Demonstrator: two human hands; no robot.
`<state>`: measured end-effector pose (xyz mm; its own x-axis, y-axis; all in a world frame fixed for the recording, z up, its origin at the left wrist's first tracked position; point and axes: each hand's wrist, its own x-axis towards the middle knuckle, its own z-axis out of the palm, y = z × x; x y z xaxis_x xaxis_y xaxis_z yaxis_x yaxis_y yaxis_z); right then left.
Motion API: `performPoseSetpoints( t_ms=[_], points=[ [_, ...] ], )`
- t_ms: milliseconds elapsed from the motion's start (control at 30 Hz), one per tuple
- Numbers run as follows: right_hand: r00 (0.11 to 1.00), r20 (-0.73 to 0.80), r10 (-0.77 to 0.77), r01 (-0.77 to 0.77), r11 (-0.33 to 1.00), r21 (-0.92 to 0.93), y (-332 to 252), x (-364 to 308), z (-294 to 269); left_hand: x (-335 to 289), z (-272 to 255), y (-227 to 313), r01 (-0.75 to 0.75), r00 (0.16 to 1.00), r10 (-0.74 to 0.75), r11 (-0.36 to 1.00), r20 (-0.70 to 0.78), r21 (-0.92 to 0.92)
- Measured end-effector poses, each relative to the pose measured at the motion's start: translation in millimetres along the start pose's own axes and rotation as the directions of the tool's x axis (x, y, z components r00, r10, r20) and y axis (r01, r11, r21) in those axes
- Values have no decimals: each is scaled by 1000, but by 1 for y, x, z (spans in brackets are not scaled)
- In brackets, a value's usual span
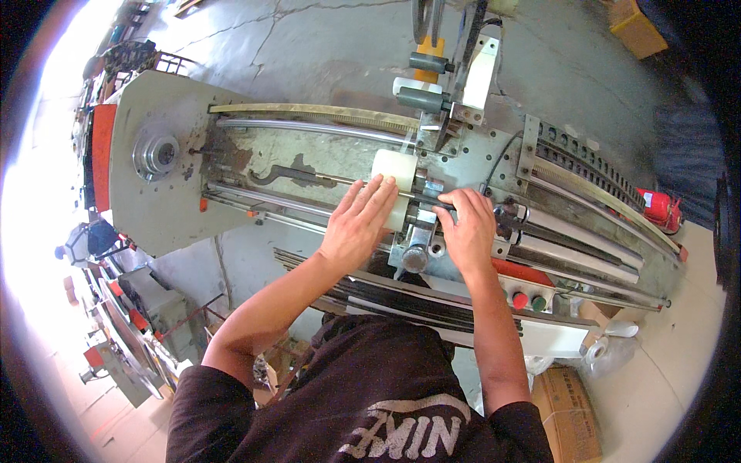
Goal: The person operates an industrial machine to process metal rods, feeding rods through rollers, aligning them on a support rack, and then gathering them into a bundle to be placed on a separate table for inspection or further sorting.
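A slim metal rod [333,180] with a dark hooked end [272,175] lies lengthwise over the machine bed. My left hand [357,218] is stretched flat across the rod, fingers together and pointing away from me. Its fingertips touch a white cylindrical roller [394,165], partly hidden by the hand. At the machine's clamp block [421,220], my right hand [469,228] pinches a dark rod-shaped piece [426,200] between thumb and forefinger. Whether this dark piece and the hooked rod are one cannot be told, since my left hand covers the stretch between.
Grey end housing [166,166] with a round spindle stands left. Guide rails [309,130] run along the bed. Upright cylinders and hoses [424,69] rise behind the clamp. Several long black strips [386,305] lie along the near edge, beside push buttons [520,299]. A cardboard box [567,417] sits lower right.
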<state>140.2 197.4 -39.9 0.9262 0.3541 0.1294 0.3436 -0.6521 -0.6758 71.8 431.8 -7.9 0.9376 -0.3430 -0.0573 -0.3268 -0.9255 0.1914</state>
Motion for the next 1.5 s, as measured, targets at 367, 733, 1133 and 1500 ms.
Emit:
performPoseSetpoints(
  t_ms=[367,733,1133,1500],
  points=[
    [937,-339,84,-177,951,-253,3,-158,-93,1,13,2,18,998,-21,998,-52,-56],
    [789,-145,597,-542,567,-620,51,-227,-120,-7,18,-3,-5,992,1,999,-127,-33],
    [993,118,-8,20,995,-100,-46,-203,-30,-9,15,-1,-50,975,41,998,-219,-35],
    [955,274,-114,124,992,-19,-62,-211,-5,-13,18,-11,-48,965,42,999,-258,-16]
  ],
)
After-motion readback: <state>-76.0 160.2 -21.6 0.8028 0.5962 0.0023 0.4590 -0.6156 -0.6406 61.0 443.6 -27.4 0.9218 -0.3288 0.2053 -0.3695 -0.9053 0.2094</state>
